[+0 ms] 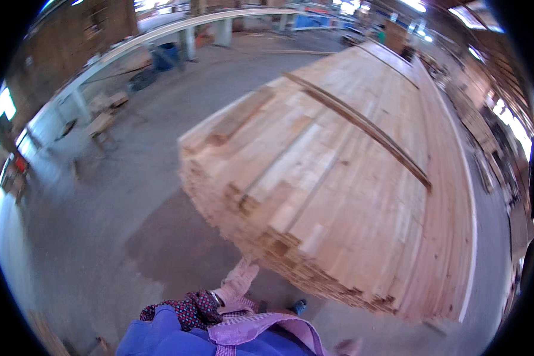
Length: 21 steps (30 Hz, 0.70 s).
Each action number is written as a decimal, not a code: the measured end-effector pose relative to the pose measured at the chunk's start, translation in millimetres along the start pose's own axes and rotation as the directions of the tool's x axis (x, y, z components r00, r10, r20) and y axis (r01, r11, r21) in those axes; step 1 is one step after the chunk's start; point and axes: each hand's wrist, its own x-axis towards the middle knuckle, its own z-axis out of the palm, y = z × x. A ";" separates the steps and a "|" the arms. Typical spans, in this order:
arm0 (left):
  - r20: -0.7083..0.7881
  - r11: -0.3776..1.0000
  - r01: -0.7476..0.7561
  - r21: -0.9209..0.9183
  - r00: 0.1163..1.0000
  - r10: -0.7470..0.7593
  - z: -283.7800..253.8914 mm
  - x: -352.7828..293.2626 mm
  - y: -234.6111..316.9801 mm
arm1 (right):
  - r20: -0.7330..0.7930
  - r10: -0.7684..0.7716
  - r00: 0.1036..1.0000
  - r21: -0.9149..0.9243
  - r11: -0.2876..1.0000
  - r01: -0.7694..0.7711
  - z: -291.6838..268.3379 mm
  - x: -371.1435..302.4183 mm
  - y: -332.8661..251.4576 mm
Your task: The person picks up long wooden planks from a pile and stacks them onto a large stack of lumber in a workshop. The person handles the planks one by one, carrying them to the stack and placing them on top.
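Note:
A large stack of long, pale wooden boards (344, 196) fills the middle and right, its uneven board ends facing me. My left hand (238, 280), in a light pinkish glove, hangs just below the near left end of the stack. Its fingers look stretched out and hold nothing that I can see; whether they touch the board ends is unclear. At the lower edge a small, blurred pinkish shape looks like my right hand (348, 346); its fingers cannot be made out. A narrow dark wooden strip (362, 121) lies across the top of the boards.
Another thin strip (388, 64) crosses the stack farther back. A long pale bench (190, 44) curves along the far left, with a blue bin (164, 57) beside it. A small wooden stool (102, 126) stands on the grey floor. More timber (477, 127) lies along the right.

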 end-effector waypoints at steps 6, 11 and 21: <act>-0.378 0.896 -0.142 -0.421 0.925 -0.031 -72.1 1.9 -16.9 | -0.700 -0.215 0.681 0.462 0.591 0.661 -274.6 3.8 -147.2; -0.459 0.859 -0.141 -0.491 0.881 -0.118 -110.7 24.5 -23.0 | -0.705 -0.459 0.541 0.450 0.300 0.841 -467.2 -26.4 -182.3; -0.780 0.894 0.237 -0.379 0.438 -0.447 -358.1 -53.0 -262.1 | -0.407 -0.726 0.554 0.839 -0.057 0.542 -676.4 44.2 -415.6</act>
